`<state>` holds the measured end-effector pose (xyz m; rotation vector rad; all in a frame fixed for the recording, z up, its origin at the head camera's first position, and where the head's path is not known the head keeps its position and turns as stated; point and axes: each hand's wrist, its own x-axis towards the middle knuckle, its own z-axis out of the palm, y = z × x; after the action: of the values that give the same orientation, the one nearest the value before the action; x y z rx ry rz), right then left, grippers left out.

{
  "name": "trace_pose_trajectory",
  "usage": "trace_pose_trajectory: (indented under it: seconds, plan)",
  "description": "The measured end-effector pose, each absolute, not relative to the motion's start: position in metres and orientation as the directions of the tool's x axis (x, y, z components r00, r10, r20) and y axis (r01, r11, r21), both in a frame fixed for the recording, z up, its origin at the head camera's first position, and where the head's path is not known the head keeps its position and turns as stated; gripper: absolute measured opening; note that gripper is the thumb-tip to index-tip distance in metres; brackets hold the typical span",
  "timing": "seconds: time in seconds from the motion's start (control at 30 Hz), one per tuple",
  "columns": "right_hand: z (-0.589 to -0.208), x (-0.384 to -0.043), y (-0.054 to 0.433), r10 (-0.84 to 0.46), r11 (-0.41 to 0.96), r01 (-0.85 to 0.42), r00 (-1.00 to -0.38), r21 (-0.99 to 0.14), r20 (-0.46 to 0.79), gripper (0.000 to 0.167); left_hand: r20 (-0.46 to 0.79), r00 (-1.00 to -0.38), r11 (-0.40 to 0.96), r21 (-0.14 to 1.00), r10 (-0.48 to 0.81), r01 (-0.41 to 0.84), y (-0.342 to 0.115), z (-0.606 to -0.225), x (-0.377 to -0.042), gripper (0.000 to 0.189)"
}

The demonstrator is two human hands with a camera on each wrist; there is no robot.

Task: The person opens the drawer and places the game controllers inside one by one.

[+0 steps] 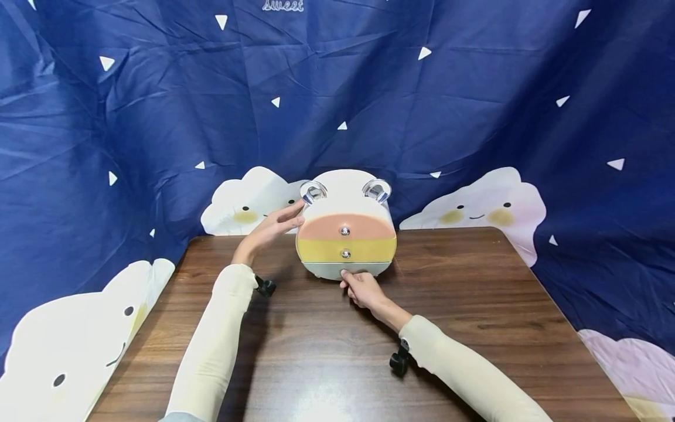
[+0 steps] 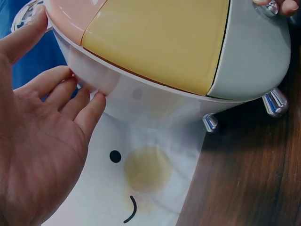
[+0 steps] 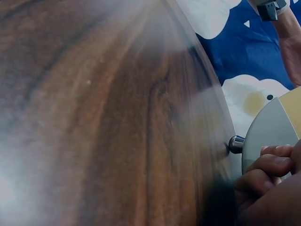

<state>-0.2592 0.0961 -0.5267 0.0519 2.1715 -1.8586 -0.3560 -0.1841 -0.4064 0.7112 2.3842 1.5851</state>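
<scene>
A small rounded drawer box with two silver ring ears stands at the back of the table. Its front has a pink top drawer, a yellow middle drawer and a grey-green bottom drawer. The silver knobs of the upper two show in the head view. My right hand pinches the bottom drawer's knob, whose silver edge peeks out in the left wrist view. Against the box's left side rest the straight fingertips of my left hand, thumb near the front edge.
Brown wood-grain table lies under both arms. A blue curtain with white triangles and smiling clouds hangs close behind the box. Short silver feet hold the box off the tabletop.
</scene>
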Motion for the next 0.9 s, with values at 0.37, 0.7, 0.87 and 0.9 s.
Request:
trace_pose_trajectory:
  seconds: [0.37, 0.7, 0.87, 0.9]
  plan:
    - [-0.5319, -0.2649, 0.0968, -0.151, 0.184, 0.189, -0.964, -0.965, -0.217, 0.053, 0.099, -0.862, 0.302, 0.912, 0.497, 0.279, -0.1844, -0.4061, -0.3564, 0.068]
    - [-0.5315, -0.2637, 0.097, -0.172, 0.171, 0.202, -0.958, -0.964, -0.231, 0.054, 0.102, -0.868, 0.295, 0.916, 0.486, 0.272, -0.1853, -0.4064, -0.3542, 0.067]
    - [-0.5321, -0.2626, 0.1003, -0.188, 0.182, 0.183, -0.958, -0.966, -0.217, 0.056, 0.117, -0.866, 0.3, 0.909, 0.486, 0.291, -0.1829, -0.4078, -0.3538, 0.068]
    - [-0.532, -0.2621, 0.1012, -0.191, 0.184, 0.181, -0.958, -0.966, -0.215, 0.057, 0.121, -0.865, 0.302, 0.906, 0.486, 0.297, -0.1824, -0.4079, -0.3539, 0.067]
